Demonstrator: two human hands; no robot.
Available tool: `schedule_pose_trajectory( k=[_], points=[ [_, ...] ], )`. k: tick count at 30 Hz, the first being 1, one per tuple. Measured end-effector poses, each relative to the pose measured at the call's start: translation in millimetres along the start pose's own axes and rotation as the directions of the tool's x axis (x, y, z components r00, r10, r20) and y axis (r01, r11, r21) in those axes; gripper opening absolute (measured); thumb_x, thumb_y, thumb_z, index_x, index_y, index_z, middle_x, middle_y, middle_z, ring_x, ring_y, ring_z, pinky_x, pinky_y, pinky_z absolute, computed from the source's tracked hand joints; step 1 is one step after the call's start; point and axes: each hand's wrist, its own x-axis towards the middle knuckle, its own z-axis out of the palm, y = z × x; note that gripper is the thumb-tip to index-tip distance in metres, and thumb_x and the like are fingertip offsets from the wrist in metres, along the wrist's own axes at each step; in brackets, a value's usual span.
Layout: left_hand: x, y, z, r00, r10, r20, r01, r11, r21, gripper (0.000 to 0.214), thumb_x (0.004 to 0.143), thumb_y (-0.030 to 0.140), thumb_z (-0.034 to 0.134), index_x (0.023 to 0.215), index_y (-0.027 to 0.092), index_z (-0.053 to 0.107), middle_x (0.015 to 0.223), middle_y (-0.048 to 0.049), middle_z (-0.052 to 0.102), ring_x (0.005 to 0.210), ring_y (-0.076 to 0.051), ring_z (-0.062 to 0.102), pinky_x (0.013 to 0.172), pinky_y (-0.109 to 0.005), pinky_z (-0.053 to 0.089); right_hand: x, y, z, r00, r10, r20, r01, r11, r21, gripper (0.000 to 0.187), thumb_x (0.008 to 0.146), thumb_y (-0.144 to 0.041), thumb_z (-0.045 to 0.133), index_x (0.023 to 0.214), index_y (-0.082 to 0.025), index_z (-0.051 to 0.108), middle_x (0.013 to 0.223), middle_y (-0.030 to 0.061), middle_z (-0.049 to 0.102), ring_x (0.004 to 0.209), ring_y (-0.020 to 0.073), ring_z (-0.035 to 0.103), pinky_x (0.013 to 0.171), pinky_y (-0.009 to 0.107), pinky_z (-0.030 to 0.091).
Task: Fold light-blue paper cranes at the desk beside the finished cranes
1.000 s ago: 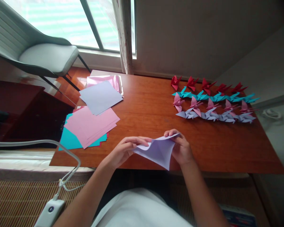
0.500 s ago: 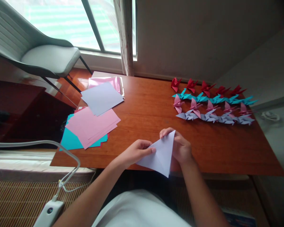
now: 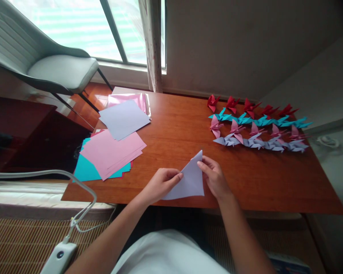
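Note:
A pale lavender sheet of origami paper, folded into a triangle, is held over the front part of the table. My left hand pinches its upper left edge, thumb on top and fingers behind. Near the top corner, my right hand grips the right edge between thumb and fingers; part of those fingers is hidden behind the paper. To the right stand rows of folded paper cranes: red cranes at the back, then turquoise cranes, pink cranes and lavender cranes in front.
On the left of the wooden table lie lavender sheets, pink sheets and turquoise sheets, with a pink plastic packet behind. A white cable runs to a white device. A chair stands beyond.
My right hand has shifted its hold, with the thumb now on the paper's near face. The paper's top corner has moved left and its lower corner has risen.

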Motion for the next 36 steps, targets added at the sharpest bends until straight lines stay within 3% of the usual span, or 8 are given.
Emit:
schedule_pose_trajectory(
  k=[4,9,12,16,19,25,29,36],
  points=[
    [-3.5,1.7,-6.9,1.0,0.014,0.026,-0.017,0.993,0.119,0.046,0.092,0.053,0.052,0.063,0.017,0.053,0.06,0.0023,0.041,0.055,-0.011,0.036,0.048,-0.023,0.022,5.1,-4.0,-8.0,0.991,-0.08,-0.103,0.07,0.993,-0.1,0.019,0.079,-0.038,0.074,0.089,-0.022,0.07,0.086,0.0023,0.072,0.08,0.0187,0.064,0.074,0.03,0.051],
    [-4.9,5.8,-17.4,0.994,0.075,0.083,-0.101,0.924,0.368,0.043,0.093,0.041,0.051,0.058,0.017,0.052,0.055,0.0023,0.04,0.051,-0.01,0.034,0.048,-0.024,0.02,6.0,-22.9,-17.5,0.978,-0.196,0.072,0.209,0.925,-0.316,0.017,0.087,-0.034,0.067,0.099,-0.023,0.068,0.096,0.004,0.073,0.089,0.0204,0.067,0.08,0.034,0.052],
    [-3.6,7.3,-20.3,0.984,0.147,0.095,-0.175,0.845,0.505,0.037,0.09,0.032,0.055,0.055,0.018,0.057,0.051,0.0004,0.048,0.047,-0.011,0.037,0.049,-0.026,0.02,4.9,-39.5,-15.3,0.913,-0.276,0.3,0.406,0.679,-0.611,0.012,0.091,-0.03,0.063,0.095,-0.023,0.072,0.1,0.0057,0.074,0.095,0.0221,0.066,0.088,0.038,0.049],
    [1.1,10.6,-18.9,0.977,0.202,0.066,-0.204,0.809,0.551,0.027,0.083,0.025,0.062,0.056,0.02,0.064,0.052,-0.0025,0.057,0.045,-0.013,0.043,0.05,-0.027,0.02,3.4,-50.9,-0.6,0.81,-0.107,0.576,0.579,0.305,-0.757,0.011,0.091,-0.029,0.066,0.09,-0.025,0.076,0.091,0.0065,0.077,0.094,0.0248,0.066,0.09,0.042,0.043],
    [4.9,16.0,-16.7,0.974,0.22,0.061,-0.216,0.798,0.563,0.025,0.081,0.022,0.064,0.057,0.021,0.066,0.052,-0.0025,0.058,0.044,-0.014,0.045,0.05,-0.027,0.02,4.0,-50.6,11.3,0.762,-0.02,0.647,0.638,0.19,-0.746,0.013,0.091,-0.022,0.064,0.086,-0.023,0.077,0.084,0.0065,0.076,0.086,0.0228,0.066,0.083,0.037,0.043],
    [6.2,25.1,-26.5,0.965,0.234,0.12,-0.258,0.763,0.592,0.027,0.088,0.023,0.059,0.061,0.021,0.065,0.055,-0.0014,0.06,0.047,-0.014,0.049,0.052,-0.027,0.022,11.1,-51.2,1.7,0.766,-0.003,0.643,0.618,0.279,-0.735,0.024,0.095,-0.017,0.055,0.087,-0.024,0.077,0.086,0.0052,0.077,0.082,0.0201,0.066,0.074,0.031,0.044],
    [3.2,24.6,-40.5,0.969,0.2,0.146,-0.247,0.759,0.602,0.029,0.09,0.023,0.055,0.062,0.019,0.061,0.056,0.0,0.057,0.05,-0.013,0.047,0.053,-0.027,0.023,14.7,-53.2,-22.8,0.844,-0.056,0.534,0.505,0.422,-0.753,0.023,0.095,-0.022,0.056,0.093,-0.024,0.079,0.09,0.005,0.077,0.084,0.0212,0.068,0.075,0.032,0.046],
    [-6.8,21.1,-61.0,0.978,0.173,0.116,-0.208,0.82,0.533,0.029,0.093,0.027,0.053,0.066,0.018,0.061,0.061,-0.0006,0.057,0.056,-0.012,0.045,0.054,-0.025,0.026,14.6,-50.5,-47.3,0.901,-0.083,0.426,0.397,0.555,-0.731,0.021,0.094,-0.028,0.058,0.091,-0.026,0.079,0.089,0.0023,0.078,0.082,0.0206,0.07,0.076,0.032,0.048]
  ],
)
